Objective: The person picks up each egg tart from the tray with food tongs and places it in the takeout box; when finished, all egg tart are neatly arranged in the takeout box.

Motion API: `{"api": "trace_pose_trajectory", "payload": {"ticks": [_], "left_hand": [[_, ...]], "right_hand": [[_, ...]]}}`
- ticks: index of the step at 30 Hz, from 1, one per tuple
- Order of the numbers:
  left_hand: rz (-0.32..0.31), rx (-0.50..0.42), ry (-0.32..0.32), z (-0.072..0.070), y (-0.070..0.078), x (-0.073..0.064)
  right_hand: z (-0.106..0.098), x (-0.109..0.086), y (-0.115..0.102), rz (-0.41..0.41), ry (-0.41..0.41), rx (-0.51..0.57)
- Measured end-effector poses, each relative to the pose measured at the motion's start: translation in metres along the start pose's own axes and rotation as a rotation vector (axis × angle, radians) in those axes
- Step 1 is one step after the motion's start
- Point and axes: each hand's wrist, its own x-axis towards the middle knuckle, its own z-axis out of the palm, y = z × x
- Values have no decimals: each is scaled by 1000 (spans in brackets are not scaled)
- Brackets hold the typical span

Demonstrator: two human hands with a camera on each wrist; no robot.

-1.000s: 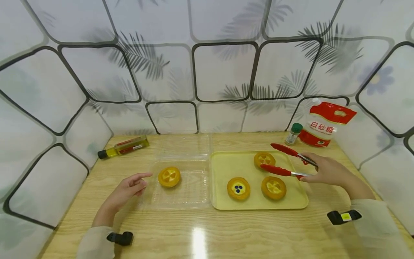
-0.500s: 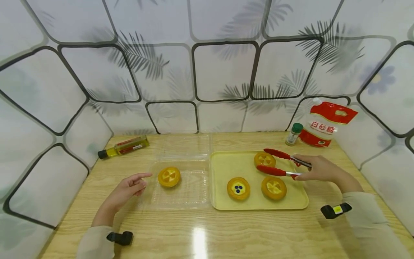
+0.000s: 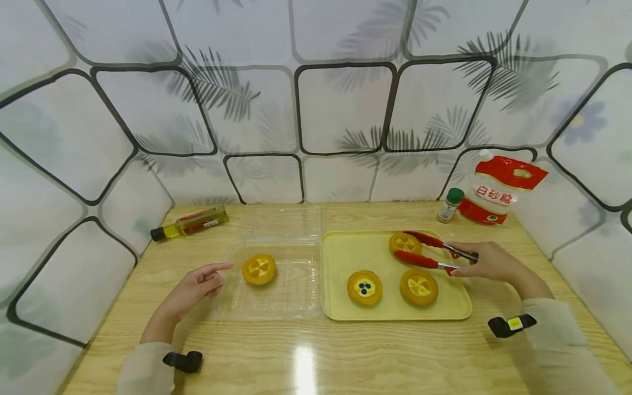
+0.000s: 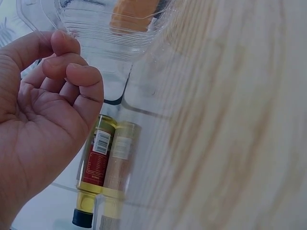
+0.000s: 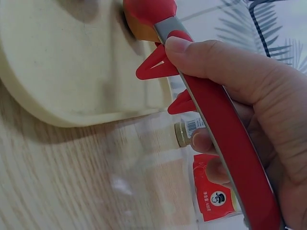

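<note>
My right hand (image 3: 486, 260) grips red-tipped metal tongs (image 3: 419, 260), thumb on one arm and fingers around the other. The tong arms are spread, their red heads lying over the two sides of the rear egg tart (image 3: 406, 245) on the yellow tray (image 3: 340, 249). In the right wrist view, one red arm of the tongs (image 5: 225, 143) fills the middle. My left hand (image 3: 192, 291) is at the left edge of a clear plastic container (image 3: 291, 299), index finger extended and other fingers loosely bent. Inside that container sits an egg tart (image 3: 259, 269). Whether the fingertips touch it is unclear.
The tray also bears a blueberry-topped tart (image 3: 364, 287) and another fruit tart (image 3: 418, 286). An oil bottle (image 3: 197, 222) lies at the back left. A green-capped jar (image 3: 450, 205) and a red-and-white sugar bag (image 3: 498, 192) stand at the back right.
My right hand has moved left with the tongs, and their red heads have come lower around the rear tart. My left hand has stayed in place.
</note>
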Motion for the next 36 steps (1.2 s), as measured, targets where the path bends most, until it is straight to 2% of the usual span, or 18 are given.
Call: {"api": "trace_pose_trajectory", "payload": {"ticks": [11,18,28,36], "left_hand": [[9,-22,3,-1,-1,0],[-12,-21,-4,-1,1,1],[-38,-30,0,0,1,1],[-42,-31,13,0,2,0]], "right_hand": [[-1,-5,-2,9,53,49],[-10,-5,-12,5,81,57],[-24,3,-58,-100,72,122],[-18,19,-93,-256,25,156]]}}
